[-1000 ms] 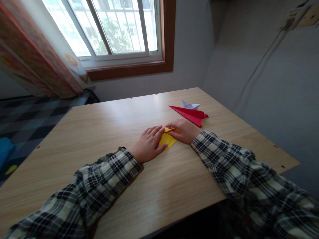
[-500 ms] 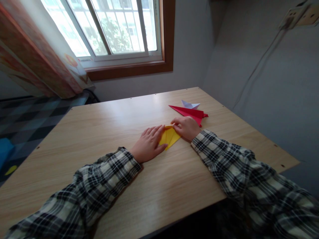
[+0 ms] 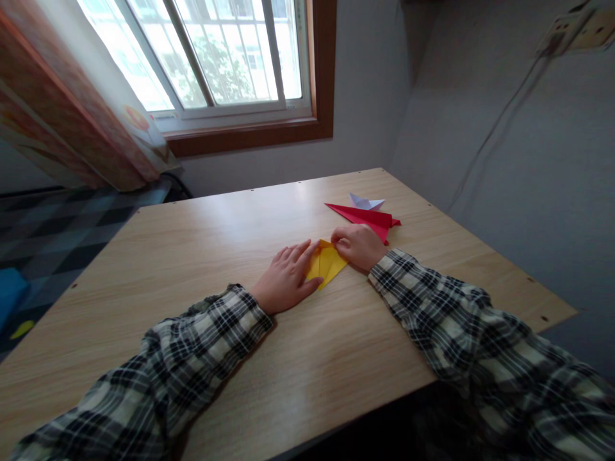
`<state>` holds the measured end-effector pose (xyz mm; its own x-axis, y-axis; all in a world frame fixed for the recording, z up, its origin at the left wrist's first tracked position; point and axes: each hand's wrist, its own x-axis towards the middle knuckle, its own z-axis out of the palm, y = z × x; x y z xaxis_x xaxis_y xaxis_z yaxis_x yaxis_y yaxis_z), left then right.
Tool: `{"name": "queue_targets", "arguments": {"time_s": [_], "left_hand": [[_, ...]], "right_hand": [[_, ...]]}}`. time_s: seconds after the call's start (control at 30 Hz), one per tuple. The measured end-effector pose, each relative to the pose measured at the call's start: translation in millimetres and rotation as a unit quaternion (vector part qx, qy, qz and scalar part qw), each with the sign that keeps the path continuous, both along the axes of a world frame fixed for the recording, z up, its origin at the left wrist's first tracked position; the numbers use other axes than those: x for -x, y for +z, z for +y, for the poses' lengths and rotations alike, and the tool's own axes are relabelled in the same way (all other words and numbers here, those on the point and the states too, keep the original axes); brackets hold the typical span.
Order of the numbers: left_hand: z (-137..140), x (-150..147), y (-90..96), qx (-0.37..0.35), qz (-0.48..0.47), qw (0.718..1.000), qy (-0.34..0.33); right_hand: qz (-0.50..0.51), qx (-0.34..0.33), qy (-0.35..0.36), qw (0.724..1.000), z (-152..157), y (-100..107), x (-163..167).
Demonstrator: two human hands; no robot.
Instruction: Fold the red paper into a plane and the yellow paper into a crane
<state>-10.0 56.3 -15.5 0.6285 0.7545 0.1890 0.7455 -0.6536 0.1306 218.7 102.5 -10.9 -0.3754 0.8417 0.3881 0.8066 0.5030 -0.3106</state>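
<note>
A folded piece of yellow paper (image 3: 330, 264) with visible creases lies on the wooden table (image 3: 230, 243), between my two hands. My left hand (image 3: 287, 276) rests flat over its left side, fingers stretched out and thumb on the lower part. At the upper right edge, my right hand (image 3: 359, 246) is closed, thumb and forefinger pinching the paper. Its other fingers are curled under, and the paper's corner there is partly hidden. Just beyond my right hand is a red paper plane (image 3: 369, 218), with a small white paper boat (image 3: 368, 203) behind it.
The table's far edge faces a wall and a barred window (image 3: 230, 57). An orange curtain (image 3: 72, 96) hangs at the left. A cable (image 3: 500, 121) runs down the right wall from a socket (image 3: 567, 35). A blue object (image 3: 10, 291) shows at far left.
The yellow paper's upper edge now rises to a small peak between my hands, where it looked flatter before. My right fingertips have shifted slightly; my left hand stays in place.
</note>
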Motion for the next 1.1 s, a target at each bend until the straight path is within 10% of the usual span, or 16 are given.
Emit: {"name": "queue_targets", "arguments": {"time_s": [1.1], "left_hand": [[1.5, 0.0, -4.4, -0.012, 0.039, 0.999, 0.036]], "right_hand": [[0.065, -0.004, 0.049, 0.997, -2.0, -2.1, 2.2]]}}
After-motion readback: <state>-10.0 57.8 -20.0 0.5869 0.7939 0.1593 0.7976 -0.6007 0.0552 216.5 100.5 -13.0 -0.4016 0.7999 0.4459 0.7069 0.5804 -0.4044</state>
